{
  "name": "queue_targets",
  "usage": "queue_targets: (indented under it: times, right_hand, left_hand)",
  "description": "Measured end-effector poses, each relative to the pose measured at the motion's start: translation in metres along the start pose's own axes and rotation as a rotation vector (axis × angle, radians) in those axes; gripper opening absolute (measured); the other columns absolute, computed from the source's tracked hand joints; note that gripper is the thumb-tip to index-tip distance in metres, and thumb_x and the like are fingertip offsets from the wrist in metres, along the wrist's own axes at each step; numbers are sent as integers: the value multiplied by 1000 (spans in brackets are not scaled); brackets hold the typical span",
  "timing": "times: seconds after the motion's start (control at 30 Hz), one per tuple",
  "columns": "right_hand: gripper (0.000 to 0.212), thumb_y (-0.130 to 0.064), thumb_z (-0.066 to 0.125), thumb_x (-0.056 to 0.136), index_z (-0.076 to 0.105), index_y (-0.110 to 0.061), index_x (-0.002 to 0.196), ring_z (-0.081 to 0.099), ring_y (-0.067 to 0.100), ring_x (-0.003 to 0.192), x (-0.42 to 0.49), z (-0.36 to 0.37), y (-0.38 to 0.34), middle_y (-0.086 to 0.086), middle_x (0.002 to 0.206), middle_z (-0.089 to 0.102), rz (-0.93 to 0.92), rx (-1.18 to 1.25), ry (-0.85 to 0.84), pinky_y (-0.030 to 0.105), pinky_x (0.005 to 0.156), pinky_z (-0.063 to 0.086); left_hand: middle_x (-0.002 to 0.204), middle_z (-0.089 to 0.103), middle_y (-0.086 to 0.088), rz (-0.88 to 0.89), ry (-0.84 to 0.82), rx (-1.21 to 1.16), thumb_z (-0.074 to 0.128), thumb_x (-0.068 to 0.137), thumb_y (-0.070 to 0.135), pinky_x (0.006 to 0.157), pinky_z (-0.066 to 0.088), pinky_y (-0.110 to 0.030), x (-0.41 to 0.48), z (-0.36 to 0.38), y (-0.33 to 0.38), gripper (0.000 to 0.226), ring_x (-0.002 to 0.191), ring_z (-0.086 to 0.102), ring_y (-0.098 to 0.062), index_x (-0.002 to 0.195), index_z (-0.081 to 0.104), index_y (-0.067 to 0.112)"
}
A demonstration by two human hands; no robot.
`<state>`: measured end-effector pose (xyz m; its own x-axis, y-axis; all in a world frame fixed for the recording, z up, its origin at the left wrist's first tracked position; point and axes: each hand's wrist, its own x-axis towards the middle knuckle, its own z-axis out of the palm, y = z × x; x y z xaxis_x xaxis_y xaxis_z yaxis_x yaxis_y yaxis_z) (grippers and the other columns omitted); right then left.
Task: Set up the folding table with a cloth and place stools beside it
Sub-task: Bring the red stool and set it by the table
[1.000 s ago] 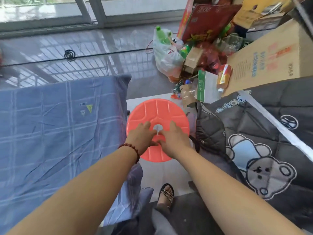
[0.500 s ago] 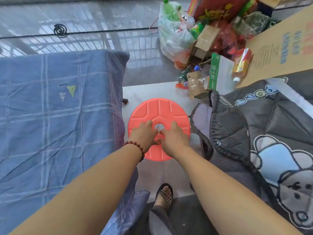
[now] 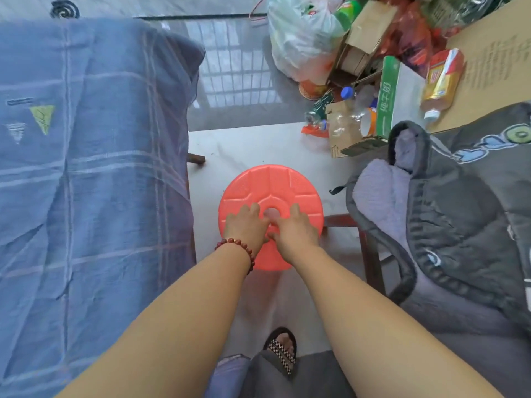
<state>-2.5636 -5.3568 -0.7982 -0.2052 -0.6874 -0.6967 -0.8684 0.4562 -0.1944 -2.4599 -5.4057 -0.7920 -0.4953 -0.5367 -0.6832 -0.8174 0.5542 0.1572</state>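
A round orange-red stool (image 3: 270, 182) stands on the pale floor between the table and a quilt, seen from above, its legs hidden under the seat. My left hand (image 3: 247, 226), with a bead bracelet at the wrist, presses on the seat left of the centre hole. On the other side of the hole my right hand (image 3: 294, 229) presses down, and the two thumbs meet just below it. A blue checked cloth (image 3: 86, 182) covers the folding table on the left and hangs over its right edge close to the stool.
A grey bear-print quilt (image 3: 448, 214) drapes over a dark wooden frame (image 3: 370, 254) right of the stool. Bags, cartons and bottles (image 3: 359, 70) pile up at the back right beside flat cardboard (image 3: 494, 61). My sandalled foot (image 3: 283, 351) stands below the stool.
The view has tipped downward, so the table and the clutter sit higher in the frame. Both hands stay pressed on the stool seat around its hole.
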Motion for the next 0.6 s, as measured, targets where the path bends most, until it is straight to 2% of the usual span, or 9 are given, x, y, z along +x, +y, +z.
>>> queue_targets:
  times: [0.1,0.27,0.43,0.6]
  right_hand:
    - [35,-32,53,92,55,-35,127,38,32,121,19,17,11,10,127,33,28,35,-33,47,96,39]
    - [30,-26,49,94,58,-33,122,38,32,120,46,39,16,10,127,33,26,58,-57,48,94,38]
    - [30,-31,50,95,57,-27,124,39,34,120,63,46,19,12,128,32,-2,-2,-45,47,96,39]
    - [34,-36,50,94,54,-22,125,39,35,120,60,45,20,13,132,31,-21,-67,-37,47,96,41]
  left_hand:
    - [138,34,-7,10,5,17,52,93,37,94,38,-42,17,18,4,46,128,34,-26,137,43,29]
    - [137,35,-7,-9,8,38,49,94,36,96,36,-43,43,41,1,42,129,33,-25,134,45,26]
    - [141,29,-6,-7,55,57,33,100,26,92,38,-42,55,59,-7,37,129,31,-25,136,40,25]
    - [144,27,-8,-36,152,5,39,98,25,91,38,-41,56,63,-7,39,129,32,-26,137,35,23]
